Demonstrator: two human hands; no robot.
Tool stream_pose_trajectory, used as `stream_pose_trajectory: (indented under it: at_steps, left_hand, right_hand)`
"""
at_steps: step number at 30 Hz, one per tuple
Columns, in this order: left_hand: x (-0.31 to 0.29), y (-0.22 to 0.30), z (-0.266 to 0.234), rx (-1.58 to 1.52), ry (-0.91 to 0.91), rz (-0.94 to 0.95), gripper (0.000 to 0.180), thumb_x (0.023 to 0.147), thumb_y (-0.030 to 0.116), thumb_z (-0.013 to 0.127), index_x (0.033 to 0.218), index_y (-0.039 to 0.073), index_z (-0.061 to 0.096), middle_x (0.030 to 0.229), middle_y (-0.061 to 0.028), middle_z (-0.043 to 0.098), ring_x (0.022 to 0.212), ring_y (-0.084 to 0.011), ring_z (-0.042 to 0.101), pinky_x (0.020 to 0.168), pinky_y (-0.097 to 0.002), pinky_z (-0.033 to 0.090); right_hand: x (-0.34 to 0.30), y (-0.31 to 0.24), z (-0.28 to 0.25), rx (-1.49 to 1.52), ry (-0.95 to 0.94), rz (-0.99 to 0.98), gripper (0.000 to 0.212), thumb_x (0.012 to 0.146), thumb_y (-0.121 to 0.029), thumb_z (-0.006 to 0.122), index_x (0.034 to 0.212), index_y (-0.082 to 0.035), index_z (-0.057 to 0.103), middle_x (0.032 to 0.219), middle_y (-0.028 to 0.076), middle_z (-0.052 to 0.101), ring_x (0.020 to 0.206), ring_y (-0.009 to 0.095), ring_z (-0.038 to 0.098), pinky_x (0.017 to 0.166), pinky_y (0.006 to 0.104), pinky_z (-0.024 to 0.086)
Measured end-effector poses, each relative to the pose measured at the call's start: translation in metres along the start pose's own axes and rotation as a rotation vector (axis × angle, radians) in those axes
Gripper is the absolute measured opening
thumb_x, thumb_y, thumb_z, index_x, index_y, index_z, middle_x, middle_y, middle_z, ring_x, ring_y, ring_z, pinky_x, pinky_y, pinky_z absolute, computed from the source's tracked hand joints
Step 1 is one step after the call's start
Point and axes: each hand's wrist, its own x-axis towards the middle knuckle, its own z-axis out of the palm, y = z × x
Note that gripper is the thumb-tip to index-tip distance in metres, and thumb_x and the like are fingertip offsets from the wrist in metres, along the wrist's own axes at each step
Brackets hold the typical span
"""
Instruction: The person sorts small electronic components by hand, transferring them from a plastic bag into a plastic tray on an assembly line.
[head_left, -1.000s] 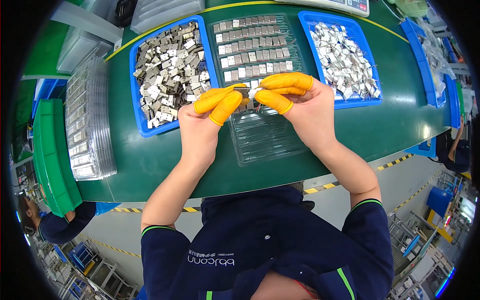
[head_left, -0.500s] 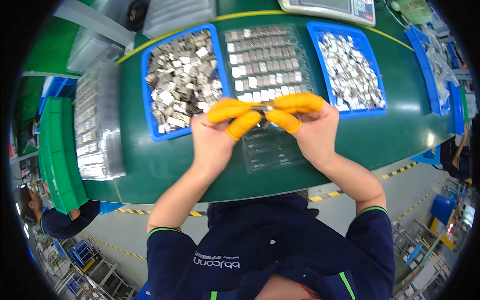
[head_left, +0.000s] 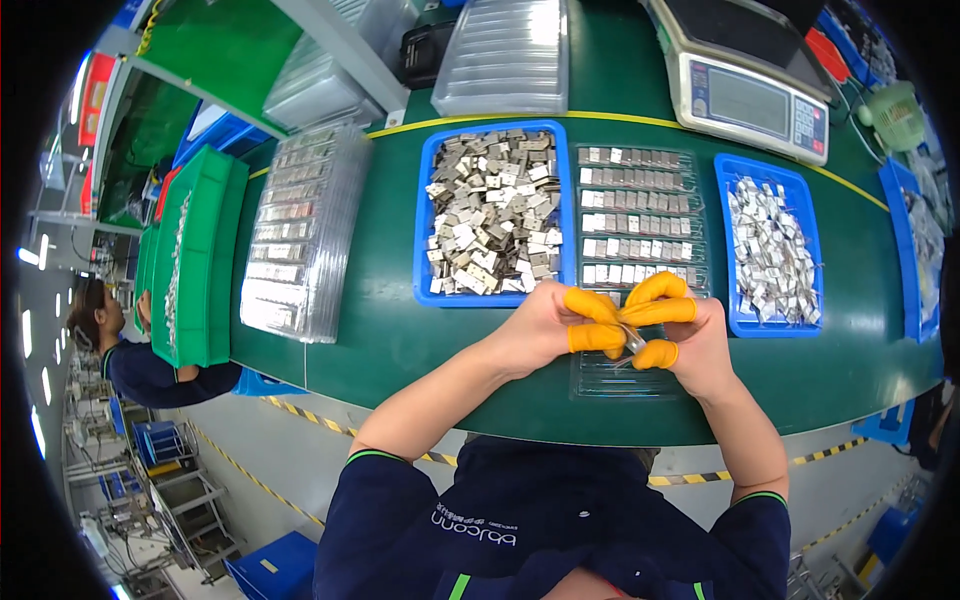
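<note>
My left hand (head_left: pixel 560 325) and right hand (head_left: pixel 698 340) meet over the near end of a clear compartment tray (head_left: pixel 625 383). Yellow finger covers sheathe the thumbs and fingers. Pinched between both hands is a small silvery metal part (head_left: pixel 634 342), partly hidden by the fingertips. Beyond the hands, rows of small metal pieces (head_left: pixel 637 222) fill the clear tray's far part. To its left stands a blue tray (head_left: pixel 569 205) heaped with small metal housings (head_left: pixel 490 215). On its right, another blue tray (head_left: pixel 777 330) holds small whitish parts (head_left: pixel 772 245).
A weighing scale (head_left: pixel 745 100) stands at the back right. Stacked clear trays are at the left (head_left: pixel 335 235) and back (head_left: pixel 505 55). A green bin (head_left: pixel 212 270) sits at the table's left end, with another person (head_left: pixel 140 372) beside it. A metal post (head_left: pixel 345 55) rises behind.
The view has swung left, so the table appears shifted right and lower. Both hands stay together on the small metal part, which now shows more plainly, tilted between the fingers.
</note>
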Motion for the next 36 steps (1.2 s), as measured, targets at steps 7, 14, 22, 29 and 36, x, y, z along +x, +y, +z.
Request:
stream_pose_trajectory:
  at_steps: [7, 14, 22, 29, 36]
  left_hand:
    - [-0.001, -0.003, 0.008, 0.031, 0.078, 0.017, 0.007, 0.075, 0.003, 0.064, 0.078, -0.003, 0.062, 0.078, -0.0084, 0.06, 0.069, -0.0133, 0.056, 0.066, -0.0241, 0.045]
    - [-0.001, -0.001, 0.006, 0.379, 0.284, 0.222, 0.015, 0.079, 0.008, 0.061, 0.088, -0.003, 0.064, 0.083, -0.0064, 0.064, 0.074, -0.0102, 0.058, 0.069, -0.0231, 0.046]
    - [-0.026, 0.0, -0.009, 1.01, 0.499, 0.406, 0.016, 0.075, 0.009, 0.063, 0.09, 0.002, 0.066, 0.08, -0.006, 0.064, 0.077, -0.0152, 0.057, 0.068, -0.0242, 0.043]
    - [-0.025, -0.022, 0.001, 1.704, 0.24, 0.643, 0.037, 0.071, 0.011, 0.064, 0.107, 0.004, 0.057, 0.114, -0.0079, 0.052, 0.111, -0.0255, 0.045, 0.092, -0.0378, 0.037]
    - [-0.015, -0.022, 0.008, 1.818, 0.029, 0.444, 0.049, 0.076, 0.012, 0.056, 0.122, 0.003, 0.043, 0.129, -0.0097, 0.041, 0.127, -0.0244, 0.028, 0.105, -0.0456, 0.016]
  right_hand:
    - [-0.001, -0.001, 0.006, 0.206, 0.087, 0.214, 0.034, 0.057, -0.001, 0.077, 0.089, 0.001, 0.064, 0.091, 0.008, 0.059, 0.087, 0.017, 0.054, 0.081, 0.0299, 0.043]
    - [0.007, -0.012, 0.01, -0.421, 0.246, -0.221, 0.017, 0.071, -0.002, 0.065, 0.088, -0.002, 0.066, 0.088, 0.009, 0.061, 0.082, 0.017, 0.057, 0.075, 0.0263, 0.044]
    - [-0.009, 0.002, -0.016, -1.186, 0.26, -0.267, 0.031, 0.061, -0.001, 0.064, 0.091, -0.007, 0.065, 0.085, 0.008, 0.058, 0.087, 0.027, 0.056, 0.078, 0.0347, 0.047]
    - [-0.01, 0.021, -0.01, -1.302, 0.198, -0.439, 0.027, 0.056, 0.003, 0.066, 0.082, -0.004, 0.066, 0.077, 0.008, 0.061, 0.085, 0.028, 0.059, 0.082, 0.037, 0.047]
    - [-0.005, 0.024, -0.017, -1.282, 0.126, -0.498, 0.017, 0.058, -0.004, 0.064, 0.075, -0.003, 0.065, 0.077, 0.008, 0.061, 0.084, 0.028, 0.057, 0.085, 0.0372, 0.044]
